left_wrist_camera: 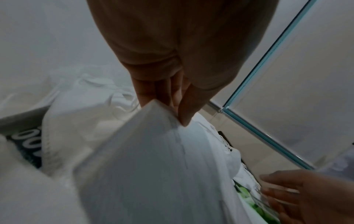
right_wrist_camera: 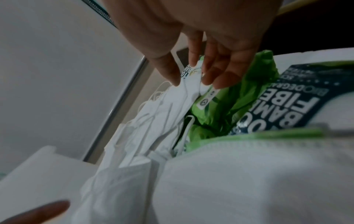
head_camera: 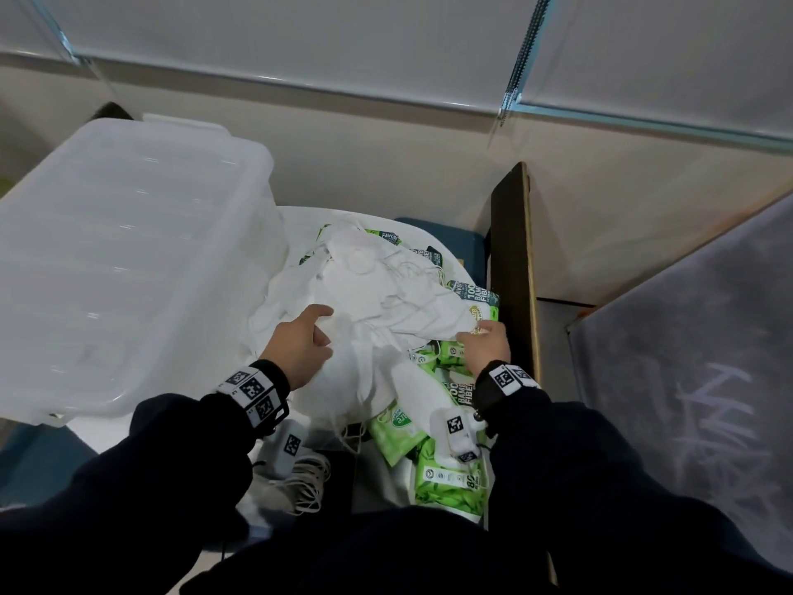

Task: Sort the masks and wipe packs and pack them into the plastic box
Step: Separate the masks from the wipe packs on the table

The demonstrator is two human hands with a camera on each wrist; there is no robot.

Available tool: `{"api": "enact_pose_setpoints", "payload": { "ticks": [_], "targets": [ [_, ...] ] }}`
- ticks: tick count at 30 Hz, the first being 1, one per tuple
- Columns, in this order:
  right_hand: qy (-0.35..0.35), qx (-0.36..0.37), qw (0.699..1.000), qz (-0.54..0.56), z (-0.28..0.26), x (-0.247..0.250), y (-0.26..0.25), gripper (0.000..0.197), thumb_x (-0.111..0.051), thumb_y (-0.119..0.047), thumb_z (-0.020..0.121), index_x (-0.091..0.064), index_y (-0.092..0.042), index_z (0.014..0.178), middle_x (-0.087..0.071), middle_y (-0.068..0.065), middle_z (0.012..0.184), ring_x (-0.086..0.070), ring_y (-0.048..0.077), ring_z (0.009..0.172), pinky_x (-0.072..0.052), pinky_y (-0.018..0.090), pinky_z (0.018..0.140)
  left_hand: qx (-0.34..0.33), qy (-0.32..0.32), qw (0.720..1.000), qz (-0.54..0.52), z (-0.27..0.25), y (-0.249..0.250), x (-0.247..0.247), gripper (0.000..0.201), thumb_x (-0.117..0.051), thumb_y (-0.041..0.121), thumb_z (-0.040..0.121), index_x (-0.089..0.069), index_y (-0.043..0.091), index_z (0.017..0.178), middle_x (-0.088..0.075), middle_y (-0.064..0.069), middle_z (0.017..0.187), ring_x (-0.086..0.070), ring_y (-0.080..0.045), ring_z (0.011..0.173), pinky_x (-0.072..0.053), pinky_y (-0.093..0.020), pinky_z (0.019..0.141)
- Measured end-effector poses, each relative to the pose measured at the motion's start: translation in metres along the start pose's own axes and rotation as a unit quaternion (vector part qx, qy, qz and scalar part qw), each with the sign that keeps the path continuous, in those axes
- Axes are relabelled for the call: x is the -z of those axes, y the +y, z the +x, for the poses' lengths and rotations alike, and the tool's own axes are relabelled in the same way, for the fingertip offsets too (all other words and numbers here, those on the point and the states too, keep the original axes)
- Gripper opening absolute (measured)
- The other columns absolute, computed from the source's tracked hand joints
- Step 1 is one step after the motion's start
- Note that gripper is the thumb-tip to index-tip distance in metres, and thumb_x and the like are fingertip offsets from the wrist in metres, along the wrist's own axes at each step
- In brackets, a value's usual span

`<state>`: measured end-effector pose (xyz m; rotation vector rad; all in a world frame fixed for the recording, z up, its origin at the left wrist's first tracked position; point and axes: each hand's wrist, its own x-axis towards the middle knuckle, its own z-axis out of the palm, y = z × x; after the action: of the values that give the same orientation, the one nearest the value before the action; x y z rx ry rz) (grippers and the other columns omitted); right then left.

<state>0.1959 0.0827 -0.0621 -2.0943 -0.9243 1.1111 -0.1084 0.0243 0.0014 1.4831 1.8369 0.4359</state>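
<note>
A heap of white masks lies over green wipe packs and dark-blue wipe packs on a white table. My left hand is at the heap's left side; in the left wrist view its thumb and fingers pinch the top edge of a stack of masks. My right hand is at the heap's right edge, where its thumb and fingers pinch the corner of a mask over a green pack. A translucent plastic box stands left of the heap.
A dark wooden board stands upright just right of the pile, with a grey scribbled panel beyond it. A coil of white cable lies near my body. A wall and window blinds are behind the table.
</note>
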Motion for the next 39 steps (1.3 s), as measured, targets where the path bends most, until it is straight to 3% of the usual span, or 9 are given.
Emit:
{"api": "enact_pose_setpoints", "payload": {
  "ticks": [4,10,14,19,22,26,33,36,39],
  "targets": [
    [-0.019,0.075,0.995,-0.064,0.017,0.001,-0.01,0.064,-0.072,-0.007,0.087,-0.05,-0.009,0.147,-0.049,0.017,0.141,-0.054,0.034,0.127,-0.043,0.032,0.103,-0.027,0.062,0.995,0.077,-0.001,0.001,0.009,0.026,-0.055,0.013,0.093,-0.07,0.034,0.095,-0.069,0.006,0.082,-0.066,-0.019,0.08,-0.049,-0.026,0.069],
    [-0.063,0.113,0.947,-0.293,0.021,-0.009,-0.021,0.07,-0.076,-0.022,0.085,-0.043,-0.01,0.145,-0.032,0.013,0.146,-0.06,0.037,0.114,-0.053,0.04,0.097,-0.017,0.165,0.985,-0.036,0.003,0.016,0.026,0.026,-0.051,0.016,0.097,-0.068,0.033,0.106,-0.065,0.009,0.085,-0.064,-0.016,0.076,-0.048,-0.027,0.069],
    [-0.065,0.103,0.934,-0.336,0.027,-0.005,-0.027,0.069,-0.081,-0.027,0.082,-0.045,-0.01,0.138,-0.044,0.016,0.141,-0.059,0.039,0.118,-0.054,0.044,0.095,0.058,0.116,0.983,-0.133,0.002,0.015,0.023,0.022,-0.06,0.017,0.095,-0.067,0.029,0.112,-0.064,0.004,0.088,-0.061,-0.022,0.074,-0.043,-0.025,0.064],
    [-0.098,0.046,0.974,-0.198,0.027,0.015,-0.03,0.044,-0.084,-0.021,0.082,-0.067,-0.01,0.121,-0.071,0.011,0.115,-0.067,0.032,0.103,-0.054,0.035,0.084,0.074,-0.074,0.99,-0.093,-0.007,0.005,0.008,0.034,-0.084,0.025,0.07,-0.07,0.017,0.099,-0.061,0.0,0.076,-0.057,-0.019,0.061,-0.044,-0.029,0.053],
    [-0.119,0.061,0.986,-0.096,0.008,0.033,-0.025,0.025,-0.077,-0.012,0.086,-0.072,-0.009,0.11,-0.07,0.007,0.087,-0.062,0.023,0.068,-0.051,0.036,0.062,0.046,-0.085,0.995,-0.04,-0.011,0.012,0.008,0.033,-0.075,0.035,0.07,-0.064,0.005,0.08,-0.058,-0.003,0.069,-0.057,-0.022,0.064,-0.043,-0.033,0.062],
    [-0.089,0.09,0.991,0.053,-0.043,0.063,-0.028,0.01,-0.066,-0.002,0.092,-0.072,-0.007,0.097,-0.058,0.007,0.064,-0.047,0.019,0.048,-0.039,0.033,0.053,0.044,-0.057,0.972,-0.224,-0.018,0.031,0.015,0.034,-0.071,0.032,0.082,-0.07,0.001,0.097,-0.073,-0.021,0.094,-0.072,-0.03,0.078,-0.056,-0.042,0.064],
    [-0.046,0.135,0.972,0.185,-0.115,0.076,-0.046,0.012,-0.077,-0.016,0.08,-0.071,-0.014,0.09,-0.075,0.02,0.1,-0.068,0.03,0.084,-0.057,0.048,0.078,-0.048,-0.044,0.959,-0.275,-0.043,0.059,0.014,0.01,-0.064,0.026,0.096,-0.073,0.024,0.098,-0.076,0.002,0.094,-0.072,-0.022,0.088,-0.05,-0.031,0.064],
    [-0.068,0.112,0.967,0.217,-0.14,0.066,-0.054,0.016,-0.072,-0.007,0.088,-0.064,-0.006,0.102,-0.072,0.026,0.109,-0.069,0.029,0.083,-0.056,0.05,0.072,-0.078,-0.039,0.969,-0.233,-0.051,0.06,0.015,0.024,-0.056,0.038,0.095,-0.068,0.018,0.095,-0.073,-0.006,0.091,-0.069,-0.027,0.087,-0.055,-0.043,0.071],
    [-0.193,0.065,0.938,0.28,-0.175,0.048,-0.067,0.028,-0.076,-0.016,0.091,-0.062,-0.01,0.115,-0.067,0.014,0.106,-0.071,0.032,0.087,-0.062,0.047,0.062,-0.11,-0.07,0.965,-0.227,-0.065,0.06,0.013,0.043,-0.051,0.053,0.094,-0.062,0.012,0.104,-0.066,-0.005,0.091,-0.062,-0.024,0.085,-0.053,-0.045,0.082]
  ]
}}
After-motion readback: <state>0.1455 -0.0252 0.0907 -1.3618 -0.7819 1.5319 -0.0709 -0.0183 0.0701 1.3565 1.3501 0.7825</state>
